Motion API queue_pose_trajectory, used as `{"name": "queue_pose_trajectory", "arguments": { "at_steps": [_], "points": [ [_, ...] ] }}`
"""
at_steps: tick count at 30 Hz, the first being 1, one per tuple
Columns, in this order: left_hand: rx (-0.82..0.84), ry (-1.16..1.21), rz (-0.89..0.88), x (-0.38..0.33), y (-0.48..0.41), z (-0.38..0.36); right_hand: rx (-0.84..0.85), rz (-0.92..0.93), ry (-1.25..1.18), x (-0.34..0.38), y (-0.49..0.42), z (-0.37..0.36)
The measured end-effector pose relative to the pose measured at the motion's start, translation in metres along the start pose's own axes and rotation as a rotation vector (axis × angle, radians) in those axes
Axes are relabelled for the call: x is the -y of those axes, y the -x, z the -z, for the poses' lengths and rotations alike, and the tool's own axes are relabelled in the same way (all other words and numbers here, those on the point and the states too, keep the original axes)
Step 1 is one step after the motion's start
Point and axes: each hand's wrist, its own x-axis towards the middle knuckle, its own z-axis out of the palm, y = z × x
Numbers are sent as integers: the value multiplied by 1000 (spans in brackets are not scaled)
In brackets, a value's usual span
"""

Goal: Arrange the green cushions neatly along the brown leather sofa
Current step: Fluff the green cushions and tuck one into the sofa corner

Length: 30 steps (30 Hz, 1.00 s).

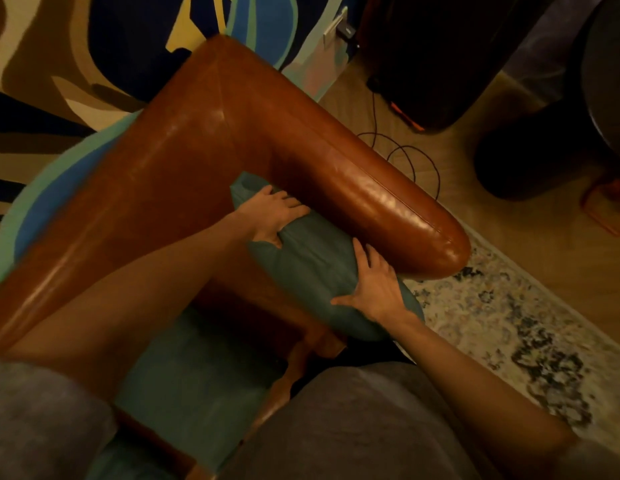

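Note:
A green cushion (312, 268) stands on edge in the corner of the brown leather sofa (204, 140), leaning against the sofa's armrest (388, 206). My left hand (274, 216) grips its upper far end, fingers over the top. My right hand (374, 282) grips its near lower end, thumb spread across the cushion's face. A second green cushion (197, 375) lies flat on the seat below my left forearm. A third green cushion (128, 459) shows at the bottom edge, partly hidden by my grey clothing.
A wall with a colourful mural (94, 46) stands behind the sofa. Right of the armrest lie a wooden floor with black cables (405, 157), a patterned rug (509, 323), a dark speaker-like box (440, 57) and a dark round object (530, 147).

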Motion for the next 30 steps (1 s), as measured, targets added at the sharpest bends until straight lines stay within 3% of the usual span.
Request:
{"name": "queue_pose_trajectory", "arguments": {
  "at_steps": [4,8,13,20,25,30],
  "points": [
    [1,33,-2,5,4,1,55,-73,7,-36,22,-1],
    [36,37,19,24,13,4,75,-29,-28,-51,29,9],
    [144,1,182,49,28,5,38,35,-37,-46,23,15],
    [23,-30,293,37,30,3,57,7,-58,-49,20,24],
    [-152,303,440,4,65,-10,213,-16,-191,-26,5,31],
    [-572,804,544,-54,124,-56,-85,220,-265,35,2,56]
  ]
}}
